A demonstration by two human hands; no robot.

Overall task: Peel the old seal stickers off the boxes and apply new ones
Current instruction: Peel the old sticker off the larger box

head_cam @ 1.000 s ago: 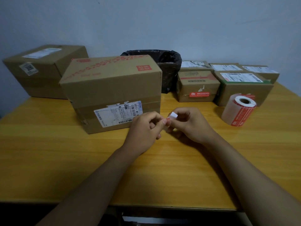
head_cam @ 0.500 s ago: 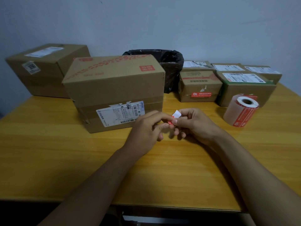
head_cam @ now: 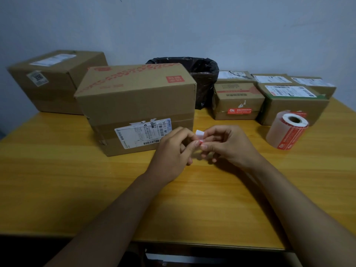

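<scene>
Over the middle of the wooden table [head_cam: 77, 189], my left hand [head_cam: 173, 149] and my right hand [head_cam: 225, 145] meet fingertip to fingertip. Between them they pinch a small red and white sticker [head_cam: 199, 135], mostly hidden by the fingers. Just behind my left hand stands a large cardboard box [head_cam: 134, 105] with a white shipping label [head_cam: 140, 134] on its front. A roll of red and white seal stickers [head_cam: 287, 130] lies on its side to the right of my right hand.
A second large box [head_cam: 55, 81] sits at the back left. A bin with a black bag [head_cam: 200, 78] stands behind the middle box. Several smaller boxes [head_cam: 238, 101] with labels are grouped at the back right. A wall runs behind the table.
Both hands stay together on the sticker and have shifted slightly; my fingers work at it, and a little more red edge shows now.
</scene>
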